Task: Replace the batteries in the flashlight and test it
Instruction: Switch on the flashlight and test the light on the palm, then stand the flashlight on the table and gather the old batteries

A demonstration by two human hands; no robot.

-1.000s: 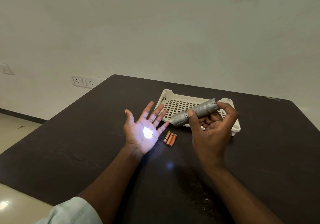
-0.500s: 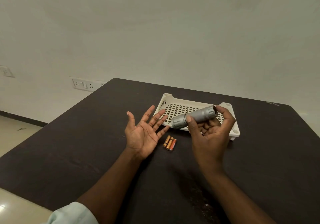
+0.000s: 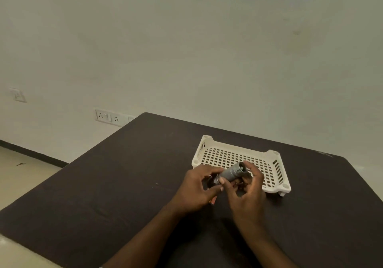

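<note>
A grey metal flashlight (image 3: 232, 172) is held above the dark table, tail end pointing up and away from me. My left hand (image 3: 196, 191) grips its head end at the lower left. My right hand (image 3: 248, 189) wraps around the body and tail from the right. No light shows from it. The orange batteries (image 3: 212, 201) on the table are almost wholly hidden under my left hand; only one tip peeks out.
A white perforated plastic basket (image 3: 275, 160) stands just behind my hands on the dark table (image 3: 124, 185). The table's left edge drops to a tiled floor. A wall with sockets (image 3: 108, 117) lies beyond.
The beam on my left palm went out. My left hand then turned over and closed on the flashlight's head. The camera view tilted upward.
</note>
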